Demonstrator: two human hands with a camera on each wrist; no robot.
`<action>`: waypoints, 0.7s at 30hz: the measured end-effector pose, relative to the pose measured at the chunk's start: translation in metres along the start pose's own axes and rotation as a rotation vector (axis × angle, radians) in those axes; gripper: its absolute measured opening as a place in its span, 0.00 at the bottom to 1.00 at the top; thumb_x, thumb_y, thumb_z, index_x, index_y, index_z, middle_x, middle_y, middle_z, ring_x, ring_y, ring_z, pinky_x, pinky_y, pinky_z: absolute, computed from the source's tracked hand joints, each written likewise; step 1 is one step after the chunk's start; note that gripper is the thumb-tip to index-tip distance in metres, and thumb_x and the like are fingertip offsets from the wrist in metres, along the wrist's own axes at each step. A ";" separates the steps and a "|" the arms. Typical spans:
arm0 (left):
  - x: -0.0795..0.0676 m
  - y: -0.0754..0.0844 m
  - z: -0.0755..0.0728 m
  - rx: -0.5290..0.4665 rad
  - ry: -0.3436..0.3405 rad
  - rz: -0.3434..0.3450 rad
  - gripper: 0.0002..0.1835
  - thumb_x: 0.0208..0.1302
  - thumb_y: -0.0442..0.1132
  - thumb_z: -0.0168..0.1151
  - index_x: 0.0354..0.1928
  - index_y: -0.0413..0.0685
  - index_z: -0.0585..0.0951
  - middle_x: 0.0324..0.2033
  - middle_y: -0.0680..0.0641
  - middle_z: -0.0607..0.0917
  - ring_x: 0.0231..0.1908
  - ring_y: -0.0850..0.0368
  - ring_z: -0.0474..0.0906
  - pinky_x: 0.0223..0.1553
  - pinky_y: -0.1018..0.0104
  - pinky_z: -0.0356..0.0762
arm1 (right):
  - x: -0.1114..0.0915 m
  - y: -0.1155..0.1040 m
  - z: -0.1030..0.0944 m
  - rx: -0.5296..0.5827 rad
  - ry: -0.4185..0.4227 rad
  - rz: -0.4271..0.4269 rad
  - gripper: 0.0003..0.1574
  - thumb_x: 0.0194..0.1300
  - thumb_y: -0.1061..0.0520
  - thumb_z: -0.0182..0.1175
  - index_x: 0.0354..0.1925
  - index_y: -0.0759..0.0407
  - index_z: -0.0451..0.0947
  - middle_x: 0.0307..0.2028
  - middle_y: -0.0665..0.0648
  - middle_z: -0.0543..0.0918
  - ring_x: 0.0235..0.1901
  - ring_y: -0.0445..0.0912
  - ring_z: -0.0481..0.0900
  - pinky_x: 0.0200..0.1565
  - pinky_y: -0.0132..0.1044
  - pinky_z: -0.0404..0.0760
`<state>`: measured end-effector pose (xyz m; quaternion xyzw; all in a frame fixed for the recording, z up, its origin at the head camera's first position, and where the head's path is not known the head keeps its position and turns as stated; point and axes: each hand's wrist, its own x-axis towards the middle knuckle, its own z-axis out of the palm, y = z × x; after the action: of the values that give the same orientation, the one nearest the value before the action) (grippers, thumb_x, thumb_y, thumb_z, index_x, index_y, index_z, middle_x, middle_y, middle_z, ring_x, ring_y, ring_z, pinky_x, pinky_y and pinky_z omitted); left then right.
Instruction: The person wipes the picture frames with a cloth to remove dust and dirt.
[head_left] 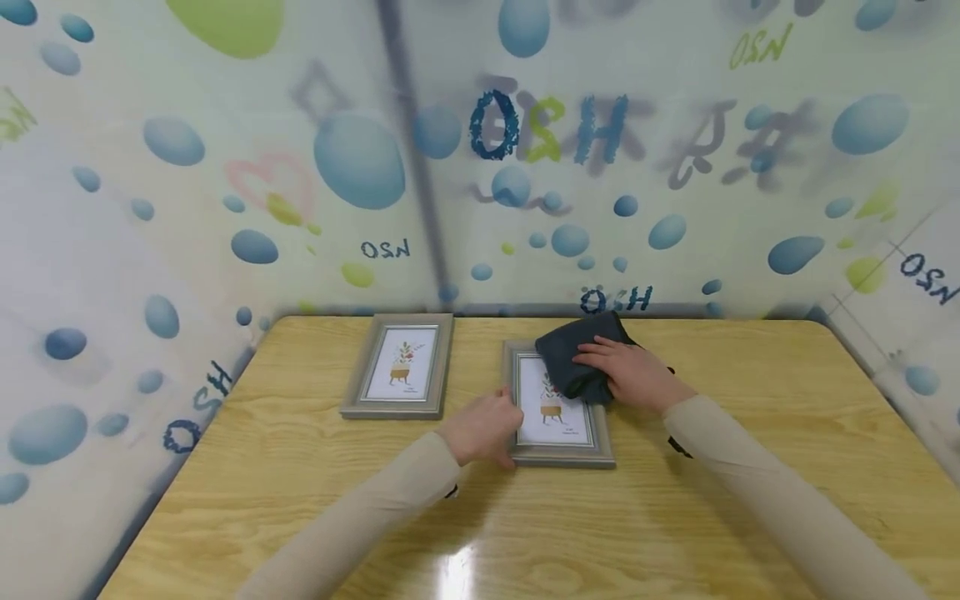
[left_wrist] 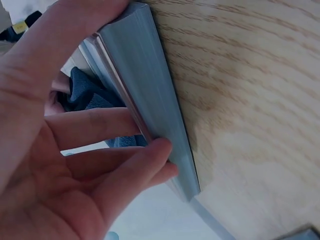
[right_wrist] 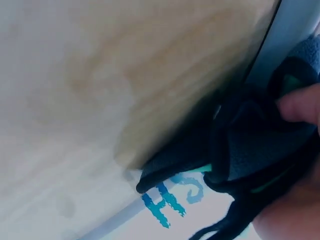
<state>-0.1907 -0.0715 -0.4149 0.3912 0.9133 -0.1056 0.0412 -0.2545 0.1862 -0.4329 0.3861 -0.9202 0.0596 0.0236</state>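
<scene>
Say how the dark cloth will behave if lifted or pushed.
The dark cloth is probably floppy, given its loose folds. Its thin edges suggest it's light. Pushed, it would likely bunch rather than roll, being rumpled under the right hand.

A dark blue-grey cloth (head_left: 576, 357) and two taupe-grey picture frames (head_left: 399, 367) (head_left: 557, 421) stand out on a yellow, wood-grained table (head_left: 570, 533).
Sleeves (head_left: 360, 521) (head_left: 776, 496) are plain beige; blue and green spots dot the pale backdrop (head_left: 472, 237).

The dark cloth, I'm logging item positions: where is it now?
In the head view, right of centre, the dark cloth lies under the right hand, over the far right corner of the right picture frame.
</scene>
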 end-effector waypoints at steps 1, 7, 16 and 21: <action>0.001 0.000 0.000 0.002 -0.001 0.001 0.25 0.37 0.59 0.80 0.27 0.47 0.84 0.34 0.43 0.84 0.32 0.56 0.80 0.35 0.67 0.81 | 0.001 0.001 0.000 0.000 -0.012 0.009 0.29 0.61 0.73 0.54 0.60 0.61 0.75 0.61 0.63 0.73 0.63 0.63 0.66 0.58 0.57 0.70; 0.001 0.002 0.003 0.003 0.001 -0.011 0.24 0.38 0.60 0.78 0.24 0.47 0.82 0.44 0.31 0.82 0.30 0.54 0.82 0.33 0.66 0.82 | -0.021 -0.012 0.001 0.012 -0.026 -0.064 0.34 0.57 0.75 0.54 0.62 0.61 0.74 0.62 0.62 0.73 0.64 0.61 0.65 0.57 0.53 0.72; -0.002 0.001 0.003 -0.010 0.014 -0.027 0.24 0.38 0.59 0.79 0.24 0.46 0.82 0.45 0.32 0.81 0.30 0.55 0.80 0.31 0.66 0.82 | -0.077 -0.054 0.003 0.092 0.060 -0.226 0.40 0.49 0.78 0.55 0.62 0.59 0.73 0.61 0.60 0.74 0.62 0.60 0.69 0.55 0.54 0.74; -0.002 0.002 0.002 0.000 0.015 -0.023 0.24 0.38 0.58 0.79 0.25 0.46 0.83 0.41 0.35 0.82 0.30 0.55 0.80 0.31 0.66 0.82 | -0.067 -0.046 0.004 0.112 0.044 -0.160 0.39 0.51 0.80 0.51 0.61 0.59 0.75 0.62 0.59 0.74 0.63 0.60 0.67 0.57 0.54 0.72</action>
<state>-0.1883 -0.0720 -0.4166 0.3813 0.9181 -0.1033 0.0330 -0.1748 0.2011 -0.4385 0.4579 -0.8809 0.1172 0.0269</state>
